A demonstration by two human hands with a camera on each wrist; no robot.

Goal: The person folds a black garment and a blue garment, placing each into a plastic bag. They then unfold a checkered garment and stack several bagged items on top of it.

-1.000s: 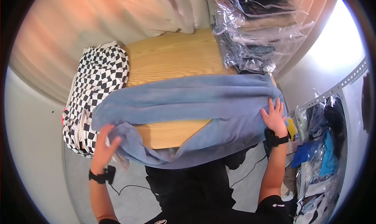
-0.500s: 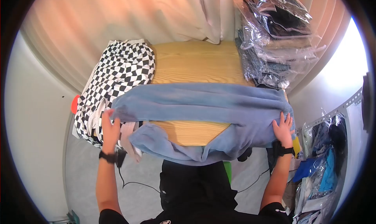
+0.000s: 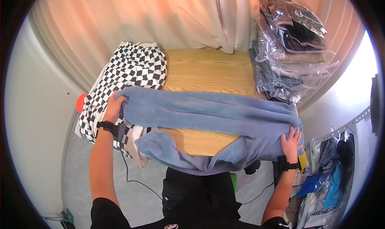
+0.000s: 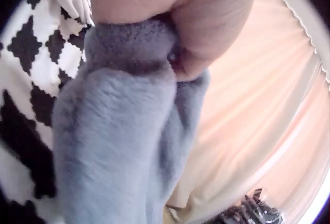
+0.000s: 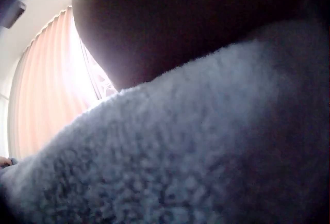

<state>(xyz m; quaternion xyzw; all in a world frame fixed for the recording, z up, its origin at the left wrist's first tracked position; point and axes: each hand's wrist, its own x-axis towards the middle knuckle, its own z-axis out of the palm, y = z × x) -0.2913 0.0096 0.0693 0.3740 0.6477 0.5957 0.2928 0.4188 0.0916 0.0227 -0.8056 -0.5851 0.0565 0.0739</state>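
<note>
Blue-grey fleece pants (image 3: pixel 208 108) lie sideways across the wooden table (image 3: pixel 208 68), legs toward the left and waist at the right. My left hand (image 3: pixel 114 108) grips the end of the far leg, over the checkered cloth. In the left wrist view, thumb and fingers curl around its fleece cuff (image 4: pixel 131 46). My right hand (image 3: pixel 291 143) rests with fingers spread on the waist end. The near leg (image 3: pixel 160 147) bends along the table's front edge, its end bunched, and bare wood shows between the legs. Fleece fills most of the right wrist view.
Black-and-white checkered clothing (image 3: pixel 138 66) is piled at the table's left. Clothes in clear plastic bags (image 3: pixel 296 56) are stacked at the back right. A curtain (image 3: pixel 180 24) hangs behind. A rack with bagged clothes (image 3: pixel 333 161) stands at the right.
My left hand has moved away from the body to the end of the far leg and now grips it, and that end has shifted up and away. My right hand stays on the waist end.
</note>
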